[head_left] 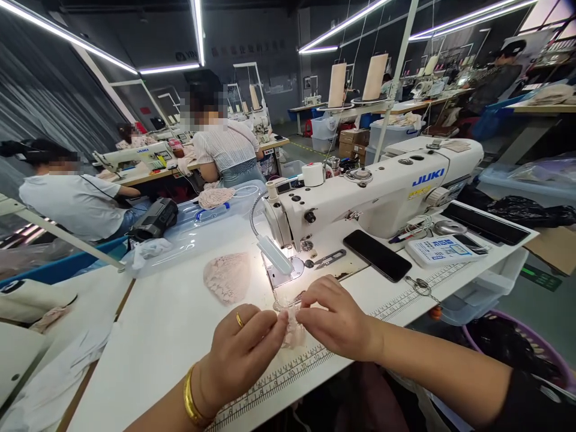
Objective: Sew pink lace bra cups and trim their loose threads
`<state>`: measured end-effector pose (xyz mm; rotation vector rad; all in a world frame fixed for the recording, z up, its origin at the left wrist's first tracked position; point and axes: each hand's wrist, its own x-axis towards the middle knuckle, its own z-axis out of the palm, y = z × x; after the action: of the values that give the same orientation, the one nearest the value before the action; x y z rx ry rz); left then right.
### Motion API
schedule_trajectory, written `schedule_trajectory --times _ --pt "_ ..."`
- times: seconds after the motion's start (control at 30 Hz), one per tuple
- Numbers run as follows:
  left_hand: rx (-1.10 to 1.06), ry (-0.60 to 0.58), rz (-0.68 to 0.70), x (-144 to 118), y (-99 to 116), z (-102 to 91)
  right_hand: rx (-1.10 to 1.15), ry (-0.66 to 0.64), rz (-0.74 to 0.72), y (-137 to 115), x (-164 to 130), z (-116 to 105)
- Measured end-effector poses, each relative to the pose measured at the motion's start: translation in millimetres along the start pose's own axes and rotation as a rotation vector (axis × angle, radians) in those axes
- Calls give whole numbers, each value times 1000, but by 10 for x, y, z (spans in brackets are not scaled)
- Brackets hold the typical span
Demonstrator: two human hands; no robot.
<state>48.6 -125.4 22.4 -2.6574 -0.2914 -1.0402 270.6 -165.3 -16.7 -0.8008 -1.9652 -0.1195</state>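
Note:
My left hand (245, 348), with a ring and a gold bangle, pinches one side of a small piece of pale pink lace fabric (294, 333). On its other side my right hand (337, 318) grips the same lace between thumb and fingers. The lace hangs over the table edge side of the sewing machine (360, 192), just in front of its lit needle plate (288, 273). Another lace piece (227, 276) lies flat to the left of the needle. Thread snips (330, 259) rest right of the needle plate.
A black phone (377, 255) and a white box (443, 251) lie right of my hands. A printed ruler (288, 375) runs along the table's front edge. Behind the table stands a clear plastic bin (202, 228). Co-workers sit at machines farther back.

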Motion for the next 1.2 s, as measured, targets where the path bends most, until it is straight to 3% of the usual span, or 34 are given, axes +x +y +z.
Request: schedule_trajectory --times 0.23,0.47,0.57,0.63,0.77,0.83,0.87,0.93,1.03,1.13,1.2 --pt "38 4 100 12 -72 57 -56 26 -45 60 0 8" --pt "-26 -13 29 -75 -127 200 -79 -169 -19 199 -57 62" --pt "-178 -63 -123 -25 -81 147 -33 -117 -32 104 4 -28" --pt "-405 -188 -310 65 -38 28 114 -103 19 -37 83 -133" --pt "-1026 -663 -876 266 -72 -161 569 -267 439 -206 210 -223" --pt "-1090 -794 -1033 309 -180 -92 612 -338 669 -105 220 -127" --pt "-1025 -808 -1047 308 -246 -11 561 -360 748 -10 214 -50" --pt "-762 -770 -968 270 -372 204 364 -397 801 220 190 121" --pt "-355 -619 -735 180 -466 494 106 -449 728 514 158 306" --pt "-62 -414 -484 121 -419 613 12 -496 704 645 149 339" --pt "-22 -365 -371 99 -351 623 23 -524 715 672 143 312"
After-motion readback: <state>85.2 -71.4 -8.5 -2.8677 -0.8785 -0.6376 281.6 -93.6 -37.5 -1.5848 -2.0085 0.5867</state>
